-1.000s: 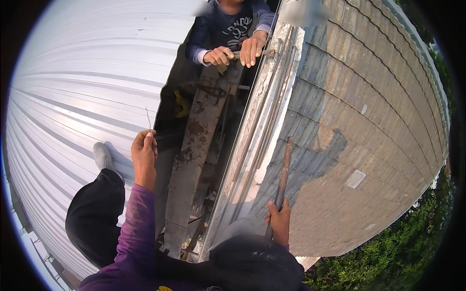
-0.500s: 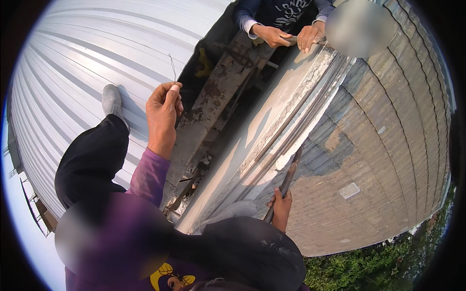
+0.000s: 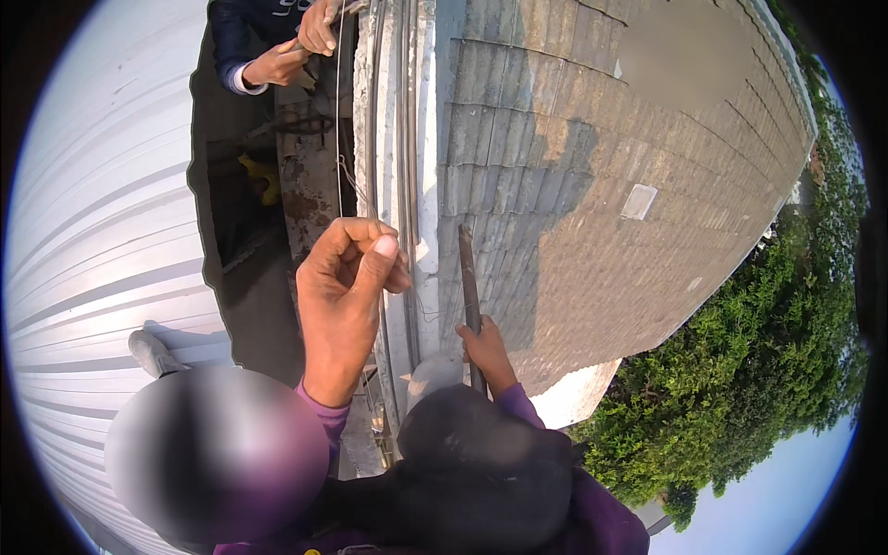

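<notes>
The left hand, nearer the rods, pinches what seems a thin wire leading forward alongside them, while the right hand, to their right, wraps the bar.

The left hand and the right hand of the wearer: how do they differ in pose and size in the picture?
The left hand pinches a thin wire with thumb and fingertips, while the right hand grips a dark pole. The left hand looks larger; the right hand looks smaller. Both are bare, with purple sleeves.
</notes>
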{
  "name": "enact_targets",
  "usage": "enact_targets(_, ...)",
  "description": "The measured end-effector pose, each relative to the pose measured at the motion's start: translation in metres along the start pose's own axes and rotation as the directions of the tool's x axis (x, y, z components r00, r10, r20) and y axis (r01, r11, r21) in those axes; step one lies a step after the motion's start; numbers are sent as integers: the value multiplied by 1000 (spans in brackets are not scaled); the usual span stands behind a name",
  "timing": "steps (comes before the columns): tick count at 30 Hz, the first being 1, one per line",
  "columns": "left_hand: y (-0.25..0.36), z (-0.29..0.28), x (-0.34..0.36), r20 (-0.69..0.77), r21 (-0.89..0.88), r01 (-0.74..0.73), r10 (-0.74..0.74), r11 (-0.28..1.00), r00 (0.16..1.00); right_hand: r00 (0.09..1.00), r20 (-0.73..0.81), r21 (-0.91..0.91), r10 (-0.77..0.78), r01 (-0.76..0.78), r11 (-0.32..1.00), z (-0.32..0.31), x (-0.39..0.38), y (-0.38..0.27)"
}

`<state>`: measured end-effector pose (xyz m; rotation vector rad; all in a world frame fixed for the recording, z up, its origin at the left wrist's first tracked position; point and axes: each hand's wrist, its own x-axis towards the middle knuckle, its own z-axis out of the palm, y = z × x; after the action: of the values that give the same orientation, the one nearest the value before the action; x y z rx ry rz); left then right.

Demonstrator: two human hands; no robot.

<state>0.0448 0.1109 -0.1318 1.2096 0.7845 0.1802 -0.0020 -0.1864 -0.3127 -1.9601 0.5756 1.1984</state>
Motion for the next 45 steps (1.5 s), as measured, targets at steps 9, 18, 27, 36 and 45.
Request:
enact_targets(9, -40, 26, 35, 96, 166, 8, -24, 986, 995, 993, -13, -28, 121, -121, 992, 11, 10, 40)
enact_targets(18, -49, 39, 82, 187, 172, 70, -103, 983, 977, 996, -30, -18, 85, -85, 996, -1, 14, 25)
enact_targets(27, -38, 23, 65, 147, 240, -31, -5, 970, 989, 999, -33, 46, 14, -12, 999, -9, 28, -12)
enact_targets(36, -25, -3, 5, -21, 236, 52, -48, 970, 999, 994, -25, 277, -104, 107, 955, -20, -26, -81)
enact_targets(45, -33, 69, 23, 403, 211, -90, -3, 973, 915, 825, -30, 307, -564, 545, 781, -23, -74, -157)
